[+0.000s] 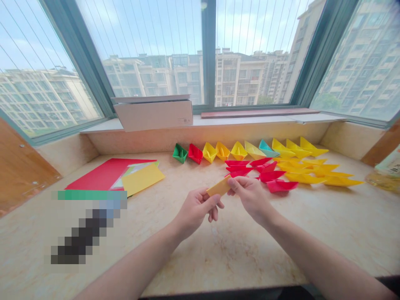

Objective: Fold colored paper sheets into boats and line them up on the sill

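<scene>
A folded strip of yellow-orange paper (pixel 219 187) is held above the marble counter (pixel 218 246) between both hands. My left hand (pixel 195 208) pinches its lower left end with thumb and fingers closed. My right hand (pixel 248 192) grips its upper right end, fingers curled. Just beyond the hands lie several flat red folded papers (pixel 269 175) and several flat yellow ones (pixel 315 173). Behind those stands a row of finished paper boats (pixel 237 151) in green, red, yellow and teal.
A stack of red, green and yellow paper sheets (pixel 125 175) lies at the left. A white cardboard box (pixel 154 112) rests on the window ledge. A pixelated patch covers something at the lower left. A bottle-like object (pixel 386 173) sits at the far right.
</scene>
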`<action>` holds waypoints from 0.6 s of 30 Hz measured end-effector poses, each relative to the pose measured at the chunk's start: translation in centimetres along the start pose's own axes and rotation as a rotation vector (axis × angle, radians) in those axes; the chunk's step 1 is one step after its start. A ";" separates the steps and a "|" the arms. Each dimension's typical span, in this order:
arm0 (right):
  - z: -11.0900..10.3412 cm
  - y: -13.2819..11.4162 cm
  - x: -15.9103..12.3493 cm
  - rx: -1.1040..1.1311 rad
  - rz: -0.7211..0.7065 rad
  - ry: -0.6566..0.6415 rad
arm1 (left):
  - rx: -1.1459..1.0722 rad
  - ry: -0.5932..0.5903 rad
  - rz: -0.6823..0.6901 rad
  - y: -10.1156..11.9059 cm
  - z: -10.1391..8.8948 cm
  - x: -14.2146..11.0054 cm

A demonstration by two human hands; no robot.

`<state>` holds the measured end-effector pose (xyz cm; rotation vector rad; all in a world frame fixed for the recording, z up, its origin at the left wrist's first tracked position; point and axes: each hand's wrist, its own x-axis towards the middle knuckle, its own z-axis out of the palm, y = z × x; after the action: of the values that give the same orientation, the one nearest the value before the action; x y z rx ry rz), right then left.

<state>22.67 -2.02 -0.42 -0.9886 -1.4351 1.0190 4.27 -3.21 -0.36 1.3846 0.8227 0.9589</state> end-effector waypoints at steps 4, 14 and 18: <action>-0.2 0.4 0.3 0.046 0.050 -0.076 | 0.006 0.084 0.040 -0.1 -0.4 0.3; -0.2 0.1 0.2 -0.110 0.014 -0.020 | -0.023 0.067 0.023 0.1 -0.3 0.2; 0.1 0.2 0.0 -0.093 0.016 -0.011 | -0.032 0.062 0.021 -0.1 -0.3 0.3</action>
<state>22.57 -1.95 -0.59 -1.0640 -1.4976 0.9777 4.12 -2.84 -0.44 1.3439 0.8370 1.0317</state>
